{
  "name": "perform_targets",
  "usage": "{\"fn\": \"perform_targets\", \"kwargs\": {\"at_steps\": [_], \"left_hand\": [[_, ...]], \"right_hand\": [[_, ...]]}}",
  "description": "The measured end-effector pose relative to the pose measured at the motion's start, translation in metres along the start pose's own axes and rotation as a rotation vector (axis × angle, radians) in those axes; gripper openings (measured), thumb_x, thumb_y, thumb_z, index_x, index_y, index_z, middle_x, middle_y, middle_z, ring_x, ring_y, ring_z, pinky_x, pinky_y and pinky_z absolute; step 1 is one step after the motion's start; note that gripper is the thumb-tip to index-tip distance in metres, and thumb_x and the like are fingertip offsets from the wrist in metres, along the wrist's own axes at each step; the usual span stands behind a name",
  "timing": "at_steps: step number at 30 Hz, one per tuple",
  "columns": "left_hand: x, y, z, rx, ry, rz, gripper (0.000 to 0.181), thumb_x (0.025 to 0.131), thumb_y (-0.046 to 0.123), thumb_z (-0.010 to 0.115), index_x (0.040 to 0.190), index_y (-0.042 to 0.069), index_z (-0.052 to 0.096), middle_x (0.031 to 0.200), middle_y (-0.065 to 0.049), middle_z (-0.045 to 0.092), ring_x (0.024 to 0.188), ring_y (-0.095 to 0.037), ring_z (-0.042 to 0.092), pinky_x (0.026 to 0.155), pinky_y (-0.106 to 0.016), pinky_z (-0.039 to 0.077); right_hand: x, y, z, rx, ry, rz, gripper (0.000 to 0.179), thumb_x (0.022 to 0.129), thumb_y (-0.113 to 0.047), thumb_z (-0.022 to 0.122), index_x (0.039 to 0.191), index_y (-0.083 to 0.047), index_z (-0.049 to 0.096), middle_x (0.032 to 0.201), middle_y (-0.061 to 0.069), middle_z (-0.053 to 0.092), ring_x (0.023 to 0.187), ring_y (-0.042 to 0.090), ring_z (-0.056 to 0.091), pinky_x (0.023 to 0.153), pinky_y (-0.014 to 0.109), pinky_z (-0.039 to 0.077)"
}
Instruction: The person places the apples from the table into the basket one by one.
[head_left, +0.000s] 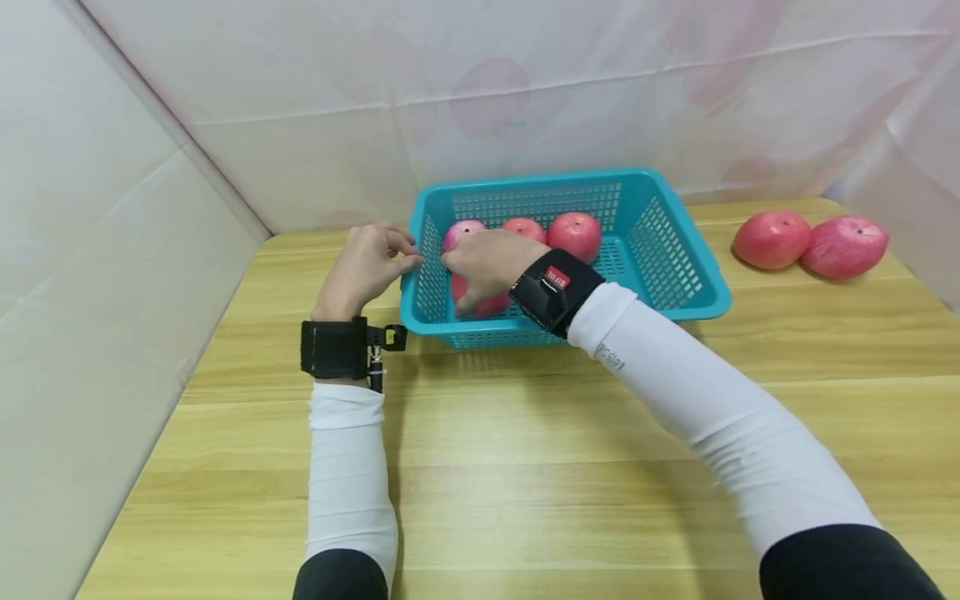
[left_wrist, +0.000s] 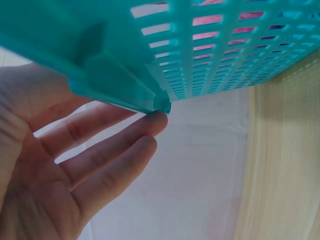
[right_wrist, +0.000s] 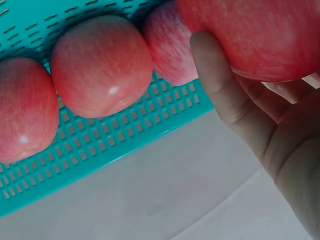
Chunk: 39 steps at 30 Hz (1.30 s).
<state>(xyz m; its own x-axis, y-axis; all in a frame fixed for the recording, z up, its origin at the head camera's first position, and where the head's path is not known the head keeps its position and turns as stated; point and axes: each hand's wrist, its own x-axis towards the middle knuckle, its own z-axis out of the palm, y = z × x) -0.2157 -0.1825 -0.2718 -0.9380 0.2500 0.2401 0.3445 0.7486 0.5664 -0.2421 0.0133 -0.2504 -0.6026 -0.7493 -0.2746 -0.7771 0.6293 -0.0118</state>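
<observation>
A turquoise plastic basket [head_left: 660, 258] with slotted walls stands near the back of the table. At its left rim, my left hand [head_left: 363, 267] pinches the edge; the left wrist view shows the fingers [left_wrist: 112, 172] under the lip, with part of the hand hidden behind it. Inside the basket's left end, my right hand [head_left: 491, 260] grips a red apple [right_wrist: 260, 35], thumb on one side and fingers partly hidden on the other. Beside it along the far wall sit a pinkish apple [right_wrist: 172, 45], a middle apple [right_wrist: 100, 65] and a redder apple [head_left: 574, 236].
Two more apples, one round [head_left: 772, 239] and one streaked [head_left: 845, 247], touch each other on the wooden table [head_left: 480, 483] right of the basket. A pale printed cloth [head_left: 300, 167] hangs close behind the basket and along the left side.
</observation>
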Motion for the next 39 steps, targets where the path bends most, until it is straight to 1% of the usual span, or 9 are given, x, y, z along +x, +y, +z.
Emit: {"fn": "perform_targets", "kwargs": {"at_steps": [8,16,19,22,25,27,30,32,39], "left_hand": [[-0.0007,0.0009,-0.0004,0.001,0.002,-0.003,0.015,0.092,0.002,0.073,0.101,-0.009,0.076,0.113,-0.021,0.069,0.108,-0.034,0.063,0.086,-0.047,0.057],[-0.001,0.0004,-0.0004,0.0,0.002,-0.017,0.015,0.093,0.003,0.072,0.101,-0.009,0.077,0.114,-0.021,0.069,0.108,-0.034,0.063,0.087,-0.048,0.057],[-0.001,0.0004,-0.0001,-0.001,0.002,-0.023,0.015,0.093,0.003,0.072,0.101,-0.009,0.077,0.113,-0.02,0.069,0.107,-0.033,0.063,0.086,-0.047,0.057],[-0.0008,0.0009,0.0002,0.001,0.004,-0.02,0.016,0.093,0.004,0.073,0.101,-0.009,0.077,0.113,-0.02,0.069,0.108,-0.033,0.063,0.086,-0.047,0.057],[-0.0005,0.0012,0.0005,0.002,0.005,-0.013,0.016,0.093,0.004,0.073,0.101,-0.009,0.077,0.113,-0.021,0.069,0.109,-0.034,0.063,0.087,-0.047,0.058],[-0.0006,0.0011,0.0007,0.004,0.006,-0.01,0.015,0.093,0.003,0.072,0.101,-0.009,0.077,0.113,-0.021,0.069,0.11,-0.034,0.063,0.088,-0.047,0.057],[-0.0009,0.0011,0.0008,0.003,0.008,-0.012,0.014,0.093,0.003,0.072,0.1,-0.009,0.077,0.113,-0.021,0.069,0.111,-0.034,0.063,0.089,-0.048,0.057],[-0.0011,0.001,0.0008,0.002,0.008,-0.013,0.014,0.093,0.003,0.072,0.1,-0.009,0.077,0.113,-0.022,0.069,0.111,-0.034,0.063,0.089,-0.048,0.057],[-0.0009,-0.0005,0.0011,0.008,0.004,-0.012,0.015,0.094,0.004,0.071,0.1,-0.009,0.077,0.115,-0.022,0.068,0.112,-0.036,0.062,0.091,-0.049,0.056]], "right_hand": [[0.0044,-0.0016,0.0035,0.015,-0.02,-0.001,0.078,0.09,-0.047,0.075,0.148,-0.003,0.049,0.124,0.012,0.061,0.112,0.023,0.056,0.098,0.04,0.051],[0.0077,0.001,0.0061,0.054,-0.033,0.002,0.078,0.089,-0.046,0.076,0.148,-0.002,0.048,0.131,0.011,0.061,0.118,0.023,0.056,0.102,0.041,0.048],[0.0077,0.002,0.0069,0.061,-0.044,0.003,0.07,0.089,-0.043,0.077,0.142,-0.002,0.054,0.123,0.009,0.063,0.113,0.023,0.058,0.1,0.039,0.049],[0.0068,0.0034,0.0076,0.072,-0.06,0.013,0.057,0.089,-0.041,0.077,0.129,-0.004,0.061,0.111,0.006,0.064,0.104,0.022,0.058,0.093,0.036,0.05],[0.0059,0.0045,0.0078,0.089,-0.082,0.031,0.047,0.089,-0.038,0.077,0.119,-0.005,0.062,0.105,0.005,0.063,0.1,0.022,0.057,0.088,0.036,0.05],[0.0061,0.0051,0.008,0.103,-0.096,0.038,0.048,0.089,-0.038,0.077,0.121,-0.005,0.062,0.108,0.006,0.062,0.103,0.022,0.056,0.09,0.036,0.05],[0.0075,0.0057,0.0082,0.123,-0.11,0.045,0.058,0.089,-0.039,0.076,0.132,-0.004,0.058,0.117,0.007,0.062,0.11,0.023,0.056,0.095,0.038,0.049],[0.0084,0.006,0.0082,0.129,-0.112,0.045,0.061,0.089,-0.04,0.077,0.135,-0.004,0.057,0.12,0.007,0.061,0.113,0.023,0.055,0.097,0.039,0.048],[0.0085,0.0076,0.0085,0.169,-0.126,0.055,0.059,0.088,-0.038,0.077,0.134,-0.007,0.057,0.118,0.006,0.06,0.11,0.022,0.054,0.095,0.038,0.049]]}}
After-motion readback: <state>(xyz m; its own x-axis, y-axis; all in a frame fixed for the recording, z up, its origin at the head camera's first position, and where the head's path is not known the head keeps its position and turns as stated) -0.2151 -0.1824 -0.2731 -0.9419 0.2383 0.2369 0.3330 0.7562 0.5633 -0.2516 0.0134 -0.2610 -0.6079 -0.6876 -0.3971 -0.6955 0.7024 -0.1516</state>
